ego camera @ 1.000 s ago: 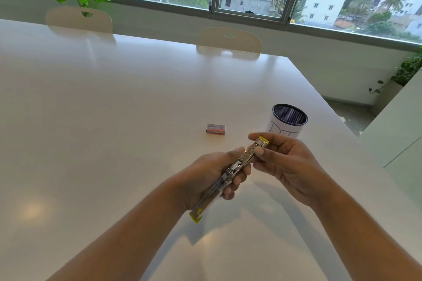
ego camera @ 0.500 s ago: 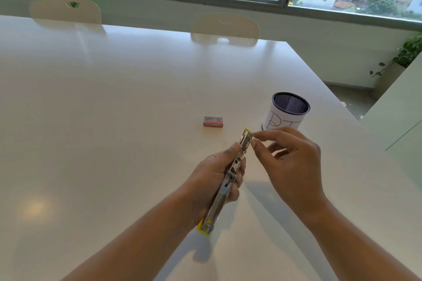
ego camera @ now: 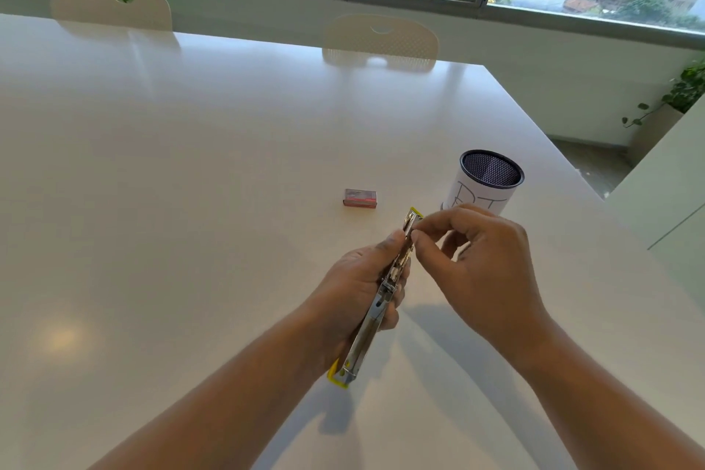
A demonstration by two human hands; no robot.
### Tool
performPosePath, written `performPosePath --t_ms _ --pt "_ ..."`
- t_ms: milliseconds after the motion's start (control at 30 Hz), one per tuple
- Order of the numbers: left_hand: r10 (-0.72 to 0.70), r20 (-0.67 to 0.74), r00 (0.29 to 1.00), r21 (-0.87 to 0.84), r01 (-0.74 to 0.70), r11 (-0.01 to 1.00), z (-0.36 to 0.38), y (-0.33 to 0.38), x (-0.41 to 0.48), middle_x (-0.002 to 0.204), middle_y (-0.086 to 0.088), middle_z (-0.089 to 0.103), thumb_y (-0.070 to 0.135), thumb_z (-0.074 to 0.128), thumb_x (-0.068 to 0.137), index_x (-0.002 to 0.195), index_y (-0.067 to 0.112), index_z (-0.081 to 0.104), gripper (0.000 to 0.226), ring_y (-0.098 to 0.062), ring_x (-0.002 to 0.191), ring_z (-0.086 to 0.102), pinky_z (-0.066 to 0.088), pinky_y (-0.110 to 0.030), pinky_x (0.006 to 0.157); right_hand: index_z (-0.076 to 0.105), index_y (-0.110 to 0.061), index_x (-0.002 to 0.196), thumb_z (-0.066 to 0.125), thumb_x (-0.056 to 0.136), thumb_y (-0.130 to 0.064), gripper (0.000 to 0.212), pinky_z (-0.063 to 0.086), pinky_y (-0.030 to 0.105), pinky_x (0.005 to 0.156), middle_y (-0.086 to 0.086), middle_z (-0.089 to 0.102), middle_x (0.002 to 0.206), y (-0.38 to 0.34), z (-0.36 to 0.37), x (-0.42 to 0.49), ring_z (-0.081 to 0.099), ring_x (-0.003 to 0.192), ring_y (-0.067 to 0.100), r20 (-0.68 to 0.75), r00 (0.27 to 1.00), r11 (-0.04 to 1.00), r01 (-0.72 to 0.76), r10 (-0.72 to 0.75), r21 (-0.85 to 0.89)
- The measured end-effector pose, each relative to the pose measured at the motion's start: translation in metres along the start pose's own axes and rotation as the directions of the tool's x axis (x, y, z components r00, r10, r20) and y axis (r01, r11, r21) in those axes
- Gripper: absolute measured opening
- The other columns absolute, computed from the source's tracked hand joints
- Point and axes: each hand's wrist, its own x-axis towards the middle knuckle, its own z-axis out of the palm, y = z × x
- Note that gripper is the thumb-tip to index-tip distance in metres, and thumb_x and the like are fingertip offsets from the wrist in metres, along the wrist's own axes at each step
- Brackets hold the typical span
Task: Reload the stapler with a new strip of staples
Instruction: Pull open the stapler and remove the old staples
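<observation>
A wide white counter [ego camera: 190,183] fills the room under a long window, with two pale chairs at its far edge. Both forearms come in from the bottom of the frame. The left hand [ego camera: 358,286] is in the lower centre, its fingers wrapped around the middle of the stapler [ego camera: 385,294], which is opened out long and held above the counter, pointing to the upper right. The right hand [ego camera: 484,263] is bent at the wrist, thumb and first finger pressed together at the stapler's upper end; if a strip is between them, I cannot tell. A small red staple box [ego camera: 361,198] lies on the counter above the hands. A mesh pen cup [ego camera: 486,183] stands to the right of it.
</observation>
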Motion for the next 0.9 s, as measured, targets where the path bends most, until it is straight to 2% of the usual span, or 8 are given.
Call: performPosePath --t_ms 133,267,400,533,600,700,800,900 --pt "0.01 -0.017 1.0 -0.014 -0.01 1.0 0.002 0.0 0.0 0.054 -0.002 0.046 0.047 0.071 0.073 0.068 0.015 0.062 0.033 -0.008 0.038 0.041 0.034 -0.015 0.033 0.073 -0.027 0.072 0.075 0.076 -0.023 0.007 0.039 0.007 0.051 -0.013 0.068 0.067 -0.004 0.002 -0.005 0.061 0.06 0.007 0.098 0.994 0.998 -0.055 0.052 0.019" --pt "-0.01 -0.05 0.999 -0.024 0.009 1.0 0.004 -0.001 0.0 0.053 0.0 0.046 0.044 0.067 0.079 0.069 0.015 0.063 0.032 -0.007 0.037 0.04 0.031 -0.014 0.033 0.072 -0.028 0.074 0.077 0.077 -0.023 0.008 0.04 0.01 0.051 -0.013 0.068 0.086 -0.007 -0.002 -0.007 0.066 0.071 0.004 0.133 0.988 0.994 -0.084 0.075 0.062" --pt "-0.04 -0.091 0.995 -0.041 0.037 0.998 0.001 0.001 0.0 0.054 0.002 0.049 0.043 0.062 0.089 0.06 0.017 0.068 0.04 -0.005 0.037 0.043 0.033 -0.013 0.033 0.074 -0.028 0.073 0.079 0.076 -0.023 0.008 0.038 0.01 0.048 -0.012 0.071 0.072 -0.01 -0.007 -0.006 0.06 0.059 -0.003 0.124 0.989 0.995 -0.09 0.084 0.047" --pt "-0.04 -0.131 0.991 -0.068 0.031 0.997 -0.002 0.003 0.001 0.052 -0.002 0.047 0.042 0.062 0.091 0.072 0.011 0.06 0.037 -0.007 0.034 0.041 0.031 -0.014 0.032 0.075 -0.027 0.071 0.081 0.073 -0.019 0.01 0.046 0.021 0.052 -0.012 0.072 0.071 -0.022 -0.007 -0.017 0.063 0.069 0.01 0.108 0.994 0.994 -0.006 -0.006 0.109" --pt "-0.043 -0.13 0.991 -0.085 0.033 0.996 -0.003 0.004 0.002 0.056 -0.004 0.047 0.043 0.062 0.089 0.081 0.007 0.056 0.037 -0.007 0.033 0.039 0.03 -0.015 0.031 0.075 -0.025 0.071 0.082 0.072 -0.015 0.012 0.047 0.02 0.054 -0.012 0.071 0.069 -0.028 -0.005 -0.023 0.063 0.069 0.011 0.143 0.985 0.987 0.074 -0.095 0.143" --pt "-0.081 -0.08 0.994 -0.086 0.074 0.994 -0.004 0.005 0.001 0.054 -0.002 0.048 0.045 0.062 0.088 0.074 0.01 0.058 0.038 -0.007 0.032 0.041 0.032 -0.016 0.03 0.076 -0.022 0.077 0.076 0.077 -0.014 0.009 0.049 0.019 0.057 -0.011 0.073 0.071 -0.024 -0.007 -0.018 0.066 0.067 0.008 0.082 0.994 0.969 0.053 -0.075 0.242" --pt "-0.117 -0.009 0.993 -0.07 0.116 0.991 -0.002 0.006 -0.002 0.052 0.003 0.047 0.048 0.06 0.089 0.066 0.014 0.059 0.04 -0.005 0.034 0.042 0.032 -0.016 0.032 0.078 -0.023 0.089 0.071 0.082 -0.015 0.013 0.048 0.02 0.054 -0.013 0.069 0.076 -0.012 -0.012 -0.003 0.063 0.068 0.009 -0.018 0.997 0.994 0.079 -0.078 0.072" --pt "-0.125 0.023 0.992 -0.051 0.126 0.991 0.0 0.007 -0.004 0.053 0.003 0.048 0.048 0.057 0.09 0.067 0.014 0.058 0.041 -0.006 0.033 0.042 0.032 -0.016 0.032 0.078 -0.026 0.1 0.069 0.083 -0.019 0.021 0.047 0.024 0.055 -0.011 0.065 0.087 -0.004 -0.014 0.002 0.056 0.067 0.009 0.044 0.991 0.978 0.133 -0.127 -0.162"
